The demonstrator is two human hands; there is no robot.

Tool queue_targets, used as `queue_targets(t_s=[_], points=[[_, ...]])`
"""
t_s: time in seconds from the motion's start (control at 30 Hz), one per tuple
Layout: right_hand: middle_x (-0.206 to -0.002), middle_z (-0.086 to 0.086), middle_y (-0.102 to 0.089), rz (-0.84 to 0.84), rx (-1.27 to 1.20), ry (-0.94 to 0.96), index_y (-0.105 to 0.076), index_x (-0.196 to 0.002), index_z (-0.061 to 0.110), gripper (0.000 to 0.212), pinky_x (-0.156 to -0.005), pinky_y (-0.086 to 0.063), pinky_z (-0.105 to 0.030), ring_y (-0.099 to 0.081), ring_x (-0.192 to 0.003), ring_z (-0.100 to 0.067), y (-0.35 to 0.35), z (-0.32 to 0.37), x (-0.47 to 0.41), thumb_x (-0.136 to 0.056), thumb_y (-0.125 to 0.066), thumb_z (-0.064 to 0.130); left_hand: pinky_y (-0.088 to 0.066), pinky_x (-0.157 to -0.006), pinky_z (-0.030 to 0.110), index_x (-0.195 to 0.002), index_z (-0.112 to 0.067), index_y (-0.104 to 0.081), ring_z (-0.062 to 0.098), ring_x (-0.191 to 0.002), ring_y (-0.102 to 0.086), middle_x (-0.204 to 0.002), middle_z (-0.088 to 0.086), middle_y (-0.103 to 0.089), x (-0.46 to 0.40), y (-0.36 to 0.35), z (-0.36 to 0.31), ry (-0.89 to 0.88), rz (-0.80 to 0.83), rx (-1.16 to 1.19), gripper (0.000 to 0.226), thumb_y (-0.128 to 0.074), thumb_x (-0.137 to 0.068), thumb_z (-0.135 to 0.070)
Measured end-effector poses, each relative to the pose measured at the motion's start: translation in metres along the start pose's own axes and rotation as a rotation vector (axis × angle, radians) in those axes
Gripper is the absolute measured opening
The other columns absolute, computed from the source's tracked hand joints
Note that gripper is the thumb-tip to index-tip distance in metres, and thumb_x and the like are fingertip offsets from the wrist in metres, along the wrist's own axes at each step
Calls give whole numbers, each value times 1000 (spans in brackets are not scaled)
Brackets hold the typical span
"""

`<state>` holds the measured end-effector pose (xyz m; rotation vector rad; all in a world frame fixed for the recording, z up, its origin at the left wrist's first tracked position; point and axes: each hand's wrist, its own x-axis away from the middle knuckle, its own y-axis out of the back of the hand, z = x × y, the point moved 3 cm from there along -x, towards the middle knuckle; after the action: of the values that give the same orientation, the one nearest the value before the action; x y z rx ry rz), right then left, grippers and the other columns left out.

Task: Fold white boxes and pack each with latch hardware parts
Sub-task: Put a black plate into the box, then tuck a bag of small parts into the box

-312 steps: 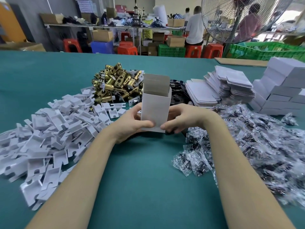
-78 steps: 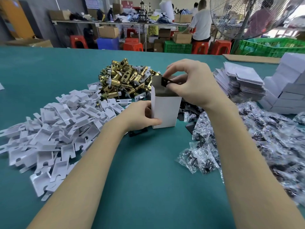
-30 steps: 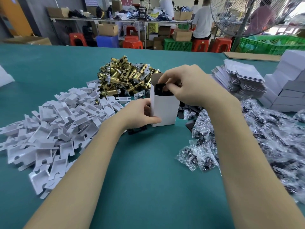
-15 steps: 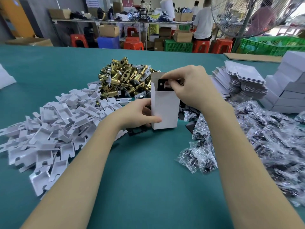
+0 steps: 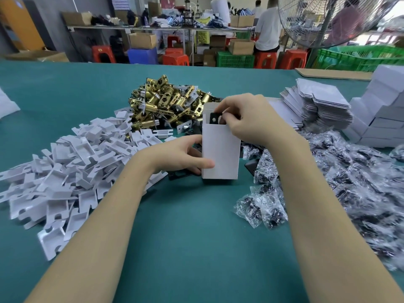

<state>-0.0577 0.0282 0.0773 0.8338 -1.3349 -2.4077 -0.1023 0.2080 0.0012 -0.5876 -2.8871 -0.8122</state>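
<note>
A white box (image 5: 219,154) stands upright and open-topped on the green table. My left hand (image 5: 177,154) grips its lower left side, thumb across the front. At the box's mouth my right hand (image 5: 247,119) pinches a black metal plate (image 5: 215,118), which sticks partly out of the opening. Behind the box lies a heap of brass latch bodies (image 5: 166,103). White card inserts (image 5: 72,162) are piled to the left. Clear bags of dark screws (image 5: 341,182) spread to the right.
Flat unfolded box blanks (image 5: 321,103) are stacked at the back right, with finished white boxes (image 5: 384,110) piled beyond them. More black plates (image 5: 181,173) lie beside the box's base. A large fan (image 5: 328,18) and people stand past the table's far edge.
My right hand brought the black plate to the box's mouth and has been working it down into the opening. My left hand has kept its hold on the box.
</note>
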Motion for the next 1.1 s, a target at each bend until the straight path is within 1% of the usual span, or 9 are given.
queue_targets(t_s=[0.1,0.2,0.37,0.53,0.63,0.73,0.83,1.0,1.1], points=[[-88,5,-74,72,45,10,-73,-104,32,33,-58,-42,-26,-52,-60,-4,0,2,-1,-96,-50,11,-50,-57,9,-124,-42,-50,-7,-79,-71,-88,-29,-74,-1,0,0,-8,8,2,43,-70,-97,-15],[-85,6,-73,114,38,-3,-74,-101,34,38,-54,-43,-27,-55,-56,-12,1,2,-1,-96,-45,11,-51,-58,10,-126,-42,-50,-5,-81,-71,-90,-28,-75,0,0,0,-10,15,18,43,-70,-97,-15],[-93,6,-75,-52,-117,-11,-77,-95,22,37,-57,-43,-8,-59,-66,-1,7,-1,0,-94,-46,3,-53,-61,11,-124,-46,-50,-3,-84,-73,-96,-25,-76,2,-1,-1,-22,16,52,46,-72,-96,-16],[-91,6,-72,-208,-274,-118,-73,-97,23,18,-69,-49,-11,-62,-70,2,17,-23,5,-95,-58,14,-59,-92,33,-135,-48,-50,10,-106,-72,-116,-12,-75,1,0,-2,-40,-79,-24,54,-77,-93,-27],[-95,4,-71,-75,-317,-241,-66,-105,21,10,-71,-56,-32,-72,-77,-16,14,-41,10,-99,-59,20,-56,-90,27,-126,-64,-46,-3,-101,-68,-113,-16,-73,-1,1,-3,-66,-174,-142,55,-78,-91,-35],[-96,-4,-74,166,-348,-330,-64,-101,20,11,-58,-55,-22,-70,-66,-8,10,-55,16,-100,-56,12,-51,-77,14,-115,-71,-44,-9,-94,-67,-107,-17,-72,-3,1,-2,-73,-232,-187,58,-79,-89,-33],[-87,1,-77,415,-236,-343,-71,-97,22,14,-57,-55,-18,-70,-63,-2,4,-64,23,-98,-63,10,-48,-67,3,-111,-72,-44,-9,-91,-67,-103,-16,-73,-4,1,0,-81,-264,-191,61,-81,-87,-30],[-67,9,-72,599,-56,-368,-76,-90,31,13,-54,-45,-19,-61,-58,-6,2,-67,28,-88,-78,18,-41,-63,3,-124,-53,-46,-8,-84,-63,-95,-14,-72,-10,-3,3,-115,-397,-252,56,-82,-86,-31],[-63,20,-69,682,30,-441,-80,-85,41,17,-55,-41,-22,-56,-63,-6,12,-68,32,-76,-89,29,-43,-68,8,-123,-54,-47,-10,-85,-63,-95,-17,-72,-13,-4,5,-99,-403,-237,56,-81,-86,-30]])
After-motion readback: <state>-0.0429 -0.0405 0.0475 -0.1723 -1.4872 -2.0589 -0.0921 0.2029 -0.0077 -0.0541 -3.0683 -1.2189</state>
